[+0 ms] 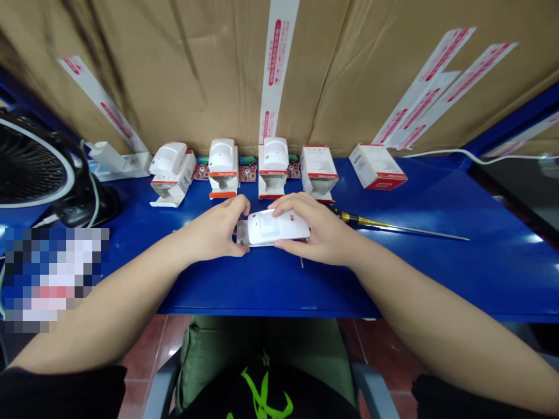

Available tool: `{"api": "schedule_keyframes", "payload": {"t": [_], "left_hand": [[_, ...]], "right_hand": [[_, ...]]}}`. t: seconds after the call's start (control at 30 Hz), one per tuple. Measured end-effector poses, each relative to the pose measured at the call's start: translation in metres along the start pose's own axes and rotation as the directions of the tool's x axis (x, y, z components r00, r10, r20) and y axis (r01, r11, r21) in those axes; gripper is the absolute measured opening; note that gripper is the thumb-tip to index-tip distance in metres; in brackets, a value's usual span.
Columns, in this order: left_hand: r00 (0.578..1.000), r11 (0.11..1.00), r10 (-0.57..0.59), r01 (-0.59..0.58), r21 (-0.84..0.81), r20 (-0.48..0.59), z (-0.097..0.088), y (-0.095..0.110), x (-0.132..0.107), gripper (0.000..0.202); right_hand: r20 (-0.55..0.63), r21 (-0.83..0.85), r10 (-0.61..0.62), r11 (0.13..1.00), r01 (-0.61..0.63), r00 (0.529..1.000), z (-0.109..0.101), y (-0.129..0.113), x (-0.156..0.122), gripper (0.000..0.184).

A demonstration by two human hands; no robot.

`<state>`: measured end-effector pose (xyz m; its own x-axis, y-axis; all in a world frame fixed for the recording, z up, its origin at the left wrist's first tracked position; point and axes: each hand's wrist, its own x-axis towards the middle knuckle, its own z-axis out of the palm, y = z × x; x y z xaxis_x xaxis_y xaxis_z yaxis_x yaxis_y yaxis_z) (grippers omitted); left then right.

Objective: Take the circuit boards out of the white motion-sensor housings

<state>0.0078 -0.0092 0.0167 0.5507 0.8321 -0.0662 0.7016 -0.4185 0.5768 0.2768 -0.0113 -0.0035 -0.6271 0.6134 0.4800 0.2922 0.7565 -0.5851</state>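
A white motion detector (267,228) lies lengthwise between my hands, low over the blue table. My right hand (312,224) grips its right part, thumb along the near edge and fingers across the top. At the other end, my left hand (222,230) holds a greyish, see-through piece (243,231) that sticks out from under the white cover, pinched between thumb and fingers. A small metal bit (301,262) pokes out below my right hand. Beyond my right hand lies a long screwdriver (384,224) with a black and yellow handle, partly hidden by that hand.
Along the cardboard wall (227,70) stand open boxes (269,181) topped with white detectors (222,154), with red circuit boards (247,173) between them. Two more boxes (318,163) (378,166) are farther right. A black fan (30,157) and a power strip (131,167) occupy the left.
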Motion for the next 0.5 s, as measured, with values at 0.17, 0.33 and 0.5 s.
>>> {"api": "schedule_keyframes", "payload": {"t": [0.17, 0.33, 0.5], "left_hand": [[0.998, 0.999, 0.039, -0.038, 0.014, -0.057, 0.004, -0.003, 0.002, 0.057], [0.994, 0.996, 0.089, -0.088, 0.02, -0.056, 0.005, -0.002, 0.001, 0.055], [0.994, 0.994, 0.104, -0.103, 0.045, -0.024, 0.004, 0.0, 0.002, 0.052]], "right_hand": [[0.065, -0.074, 0.056, 0.996, -0.051, 0.996, 0.019, 0.005, 0.006, 0.035], [0.119, -0.091, 0.102, 0.992, -0.092, 0.988, 0.027, 0.007, 0.012, 0.034], [0.178, -0.114, 0.133, 0.987, -0.114, 0.975, 0.026, 0.006, 0.014, 0.035]]}}
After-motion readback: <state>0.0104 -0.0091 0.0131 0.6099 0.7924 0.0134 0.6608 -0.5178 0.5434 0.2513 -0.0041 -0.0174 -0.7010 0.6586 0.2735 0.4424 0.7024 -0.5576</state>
